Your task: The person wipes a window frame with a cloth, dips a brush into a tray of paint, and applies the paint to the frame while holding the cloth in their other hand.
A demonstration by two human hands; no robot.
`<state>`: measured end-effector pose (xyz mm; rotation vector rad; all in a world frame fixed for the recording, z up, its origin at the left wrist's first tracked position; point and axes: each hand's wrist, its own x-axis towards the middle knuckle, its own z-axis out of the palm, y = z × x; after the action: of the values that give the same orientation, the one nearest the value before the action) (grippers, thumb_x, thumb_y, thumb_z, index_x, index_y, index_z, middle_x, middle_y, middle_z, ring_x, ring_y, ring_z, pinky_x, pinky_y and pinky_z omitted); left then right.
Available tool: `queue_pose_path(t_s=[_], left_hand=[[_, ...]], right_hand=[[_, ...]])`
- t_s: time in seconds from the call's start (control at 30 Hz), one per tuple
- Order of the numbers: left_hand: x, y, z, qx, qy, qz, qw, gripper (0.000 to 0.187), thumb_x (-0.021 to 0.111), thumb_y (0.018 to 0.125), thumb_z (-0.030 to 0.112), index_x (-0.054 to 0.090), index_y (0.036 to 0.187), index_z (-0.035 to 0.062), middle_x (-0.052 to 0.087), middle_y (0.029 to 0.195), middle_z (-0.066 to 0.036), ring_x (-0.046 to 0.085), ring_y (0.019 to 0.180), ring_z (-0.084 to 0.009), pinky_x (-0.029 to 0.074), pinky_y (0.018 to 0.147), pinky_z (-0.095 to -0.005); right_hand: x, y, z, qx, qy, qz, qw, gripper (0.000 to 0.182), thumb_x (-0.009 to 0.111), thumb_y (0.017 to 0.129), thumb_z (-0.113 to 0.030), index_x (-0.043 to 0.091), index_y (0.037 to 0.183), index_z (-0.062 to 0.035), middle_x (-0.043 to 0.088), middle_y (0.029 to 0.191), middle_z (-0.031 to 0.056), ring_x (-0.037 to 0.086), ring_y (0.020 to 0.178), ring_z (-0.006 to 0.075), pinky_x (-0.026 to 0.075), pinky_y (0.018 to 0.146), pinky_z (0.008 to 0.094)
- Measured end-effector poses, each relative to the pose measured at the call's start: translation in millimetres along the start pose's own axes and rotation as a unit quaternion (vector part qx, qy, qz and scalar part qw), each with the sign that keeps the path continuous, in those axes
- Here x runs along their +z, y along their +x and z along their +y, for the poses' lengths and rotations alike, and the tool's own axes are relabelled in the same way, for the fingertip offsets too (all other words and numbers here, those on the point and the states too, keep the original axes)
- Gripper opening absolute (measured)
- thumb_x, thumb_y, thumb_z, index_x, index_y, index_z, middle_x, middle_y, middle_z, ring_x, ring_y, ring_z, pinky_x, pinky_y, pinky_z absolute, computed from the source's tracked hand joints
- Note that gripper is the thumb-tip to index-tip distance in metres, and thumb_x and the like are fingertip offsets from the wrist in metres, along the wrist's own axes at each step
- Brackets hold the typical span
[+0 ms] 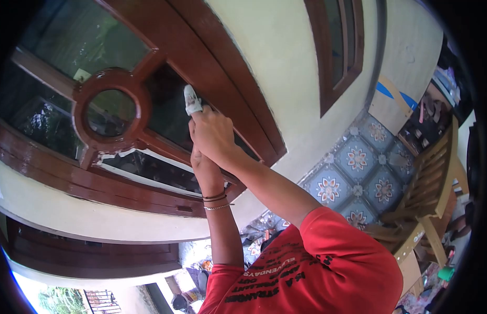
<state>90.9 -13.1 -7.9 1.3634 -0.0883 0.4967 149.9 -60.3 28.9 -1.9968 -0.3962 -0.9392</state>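
A white cloth [191,100] with brownish smudges covers a fingertip at the inner edge of a reddish-brown wooden window frame [212,73]. My right hand [214,133] is closed just below it, with the cloth at its front. Crossing beneath, my left hand [201,159] is largely hidden by the right; dark bands and a chain circle its wrist. Dark glass [162,99] lies behind the cloth. White masking strips [115,163] with ragged edges line a lower pane. The frame's round centre ring [141,107] looks glossy.
Cream wall [264,42] surrounds the window, with a second brown-framed window [327,97] beyond. Patterned blue-grey tiles [343,157] cover the floor. A wooden bench [429,178] stands at the right, with assorted clutter around it.
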Motion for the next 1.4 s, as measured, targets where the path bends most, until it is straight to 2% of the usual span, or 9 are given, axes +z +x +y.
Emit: queue_pose_path(t_s=[0.23, 0.67, 0.73, 0.77, 0.8, 0.83, 0.93, 1.0, 1.4], left_hand=[[-21, -47, -80, -0.08, 0.035, -0.017, 0.996, 0.022, 0.044, 0.089, 0.005, 0.057, 0.105, -0.0041, 0.05, 0.119, -0.001, 0.051, 0.098, -0.0104, 0.043, 0.083, -0.024], [-143, -234, -204, -0.52, 0.165, 0.036, 0.838, 0.037, 0.042, 0.092, 0.021, 0.045, 0.128, 0.0097, 0.065, 0.09, -0.006, 0.058, 0.07, -0.0097, 0.046, 0.058, -0.0207], [-243, -337, -289, -0.406, 0.286, -0.027, 0.867, 0.034, 0.04, 0.092, 0.031, 0.05, 0.118, 0.0113, 0.065, 0.093, -0.005, 0.06, 0.074, -0.0117, 0.047, 0.057, -0.0245], [-291, -394, -326, -0.423, 0.33, -0.019, 0.844, 0.033, 0.043, 0.089, 0.028, 0.052, 0.115, 0.0101, 0.065, 0.09, -0.008, 0.063, 0.073, -0.017, 0.049, 0.057, -0.0289], [-264, -397, -275, -0.16, 0.62, -0.239, 0.729, 0.024, 0.052, 0.078, 0.011, 0.055, 0.101, 0.0064, 0.06, 0.103, -0.014, 0.061, 0.087, -0.0288, 0.05, 0.073, -0.0407], [-231, -385, -241, -0.356, 0.676, -0.401, 0.506, 0.025, 0.054, 0.077, 0.017, 0.056, 0.101, 0.0081, 0.06, 0.103, -0.014, 0.06, 0.087, -0.0306, 0.049, 0.075, -0.0409], [-254, -474, -232, -0.458, 0.556, -0.242, 0.65, 0.029, 0.05, 0.079, 0.033, 0.064, 0.091, 0.0102, 0.064, 0.092, -0.015, 0.062, 0.087, -0.0299, 0.05, 0.069, -0.0423], [-281, -545, -274, -0.407, 0.608, -0.346, 0.588, 0.02, 0.052, 0.078, 0.026, 0.061, 0.084, 0.0092, 0.063, 0.081, -0.016, 0.062, 0.079, -0.0321, 0.05, 0.065, -0.044], [-228, -575, -289, -0.348, 0.563, -0.182, 0.727, 0.015, 0.051, 0.078, 0.019, 0.06, 0.082, 0.0079, 0.063, 0.081, -0.016, 0.062, 0.079, -0.0328, 0.049, 0.067, -0.0439]], right_hand=[[32, -97, 71, 0.03, 0.012, -0.083, 0.996, 0.01, 0.057, 0.073, -0.014, 0.058, 0.078, -0.0044, 0.055, 0.073, 0.0124, 0.06, 0.057, 0.0263, 0.048, 0.046, 0.0383], [73, -243, 181, 0.171, -0.06, -0.307, 0.934, 0.019, 0.046, 0.081, -0.013, 0.056, 0.095, -0.0041, 0.06, 0.075, 0.0189, 0.06, 0.058, 0.0347, 0.049, 0.052, 0.0455], [75, -260, 190, 0.177, -0.057, -0.317, 0.93, 0.02, 0.045, 0.081, -0.012, 0.055, 0.097, -0.004, 0.06, 0.076, 0.019, 0.06, 0.059, 0.0353, 0.049, 0.054, 0.0464], [75, -268, 192, 0.197, -0.07, -0.319, 0.924, 0.018, 0.048, 0.081, -0.014, 0.056, 0.094, -0.0049, 0.06, 0.073, 0.0177, 0.06, 0.06, 0.0349, 0.048, 0.056, 0.0466], [73, -268, 190, 0.217, -0.083, -0.32, 0.918, 0.016, 0.05, 0.08, -0.015, 0.057, 0.091, -0.0058, 0.061, 0.069, 0.0165, 0.06, 0.061, 0.0345, 0.048, 0.058, 0.0469], [76, -269, 189, 0.209, -0.081, -0.324, 0.919, 0.016, 0.05, 0.08, -0.015, 0.057, 0.091, -0.0058, 0.061, 0.069, 0.0165, 0.06, 0.061, 0.0345, 0.048, 0.058, 0.0469], [67, -265, 184, 0.221, -0.072, -0.346, 0.909, 0.015, 0.05, 0.081, -0.016, 0.058, 0.085, -0.0051, 0.061, 0.069, 0.0168, 0.06, 0.063, 0.0357, 0.048, 0.06, 0.0475], [57, -270, 184, 0.184, -0.031, -0.32, 0.929, 0.016, 0.05, 0.081, -0.019, 0.058, 0.078, -0.0048, 0.06, 0.069, 0.0178, 0.059, 0.064, 0.0367, 0.047, 0.059, 0.0474], [-59, -385, 236, 0.188, -0.054, -0.51, 0.838, 0.036, 0.058, 0.077, -0.038, 0.06, 0.073, -0.0025, 0.061, 0.076, 0.0196, 0.059, 0.077, 0.0377, 0.047, 0.066, 0.0435]])
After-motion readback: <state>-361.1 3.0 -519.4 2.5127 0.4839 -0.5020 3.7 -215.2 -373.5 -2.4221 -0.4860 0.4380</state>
